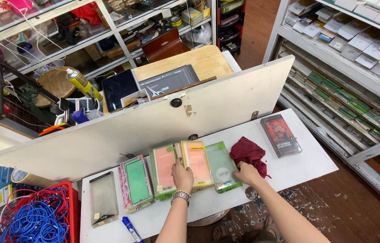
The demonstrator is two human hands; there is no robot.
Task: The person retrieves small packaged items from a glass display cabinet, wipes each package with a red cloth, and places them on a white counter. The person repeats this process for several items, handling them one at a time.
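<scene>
My left hand (182, 174) sits in the lower middle of the picture, with a silver watch (181, 195) on the wrist. Its fingers are laid flat and loose on two phone case boxes, not gripping them. One is the green-edged box with a pink case (163, 171), just left of my hand. The other is the yellow-edged box with an orange case (196, 162), just right of it. My hand covers the gap between them.

My right hand (247, 173) is a little to the right. It rests on the white table (307, 168) and touches the bottom of a dark red cloth (248, 154). The fingers are curled a bit, but I cannot tell if they pinch the cloth. A pale green box (221, 165) lies between my two hands, touching my right hand's thumb side.

Further left lie a flowery box with a green case (136, 182) and a clear box (103, 198). A dark red box (281, 135) lies alone at the right.
</scene>
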